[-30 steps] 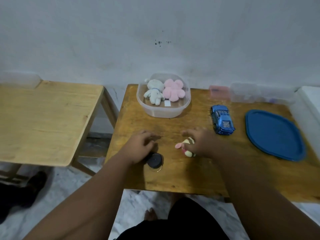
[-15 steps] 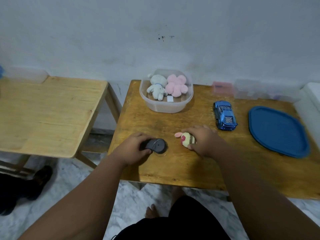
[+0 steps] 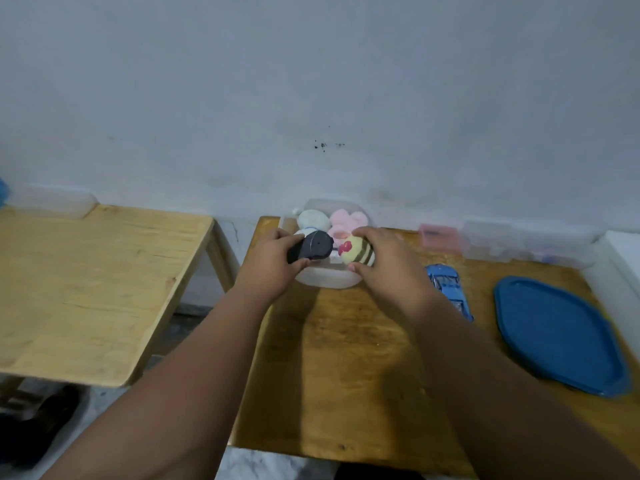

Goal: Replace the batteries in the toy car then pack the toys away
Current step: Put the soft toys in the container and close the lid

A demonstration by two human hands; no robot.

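Note:
My left hand (image 3: pixel 273 263) grips a dark grey round toy (image 3: pixel 311 250) and holds it over the clear plastic tub (image 3: pixel 327 280) at the back of the brown table. My right hand (image 3: pixel 384 261) grips a yellow striped bee plush (image 3: pixel 358 254) right beside it, also above the tub. Inside the tub lie a white plush (image 3: pixel 313 220) and a pink flower plush (image 3: pixel 348 219), partly hidden by my hands. The blue toy car (image 3: pixel 448 289) stands on the table to the right of my right wrist.
A blue lid (image 3: pixel 557 334) lies on the brown table (image 3: pixel 332 375) at the right. Small clear and pink boxes (image 3: pixel 485 240) line the wall behind. A lighter wooden table (image 3: pixel 86 285) stands to the left, with a gap between the tables. A dark shoe (image 3: pixel 34 427) is on the floor.
Both hands lifted their toys off the table front and carried them forward to above the tub. The camera tilted upward.

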